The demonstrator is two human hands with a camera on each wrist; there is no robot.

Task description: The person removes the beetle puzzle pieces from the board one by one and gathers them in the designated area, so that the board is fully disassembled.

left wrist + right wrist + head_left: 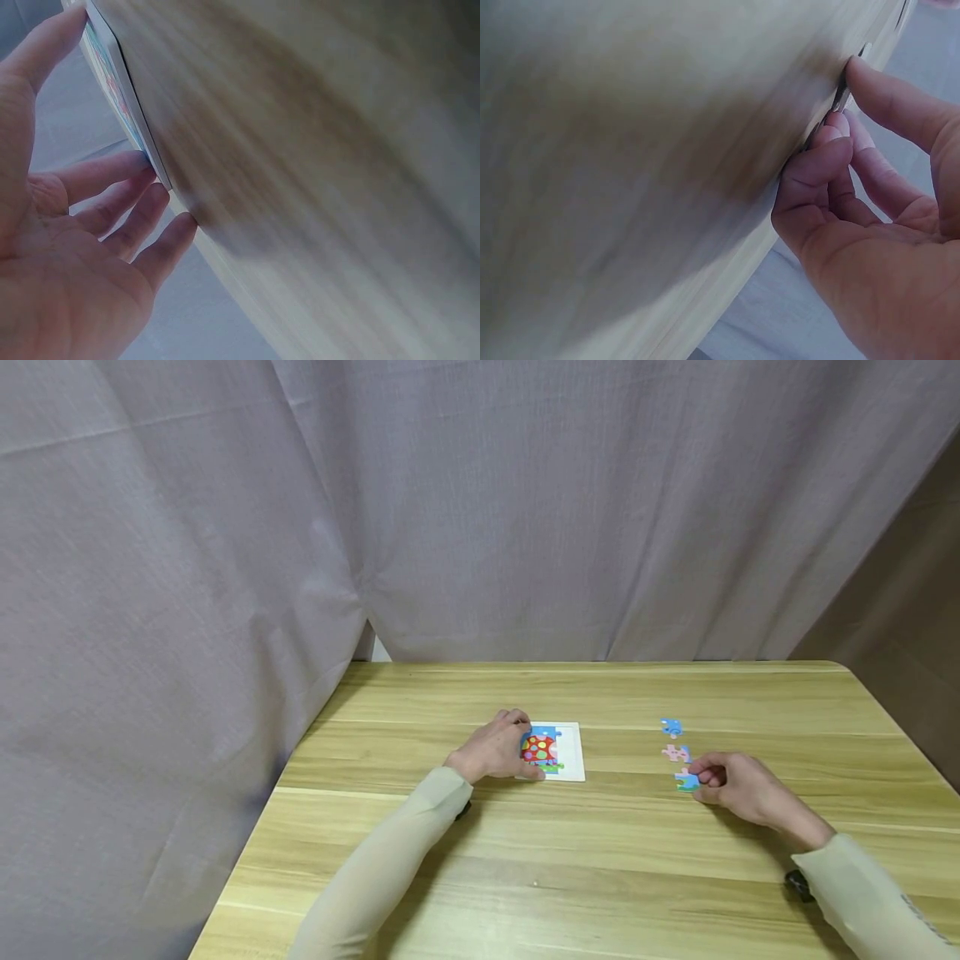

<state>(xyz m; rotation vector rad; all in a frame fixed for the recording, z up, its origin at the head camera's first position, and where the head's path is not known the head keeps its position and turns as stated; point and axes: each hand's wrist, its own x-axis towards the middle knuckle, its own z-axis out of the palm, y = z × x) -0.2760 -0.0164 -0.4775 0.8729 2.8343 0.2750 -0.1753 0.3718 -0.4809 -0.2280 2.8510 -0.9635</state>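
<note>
Right of the white, flat, rectangular puzzle tray (574,752), the right hand (744,787) pinches a thin blue, green and pink jigsaw piece (685,782) by its edge. A level lift seems best (a tilted piece could slip), with the left hand (497,748), fingers spread, steadying the tray.

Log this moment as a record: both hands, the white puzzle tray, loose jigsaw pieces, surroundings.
Left hand: holds the flat white rectangular puzzle tray between thumb and fingers
Right hand: pinches the blue, green and pink jigsaw piece
Tray fill: spotted red picture left; right strip bare white
Other loose pieces: blue jigsaw piece; pink and blue jigsaw piece
Surface: light wooden table
Backdrop: grey fabric curtain
</note>
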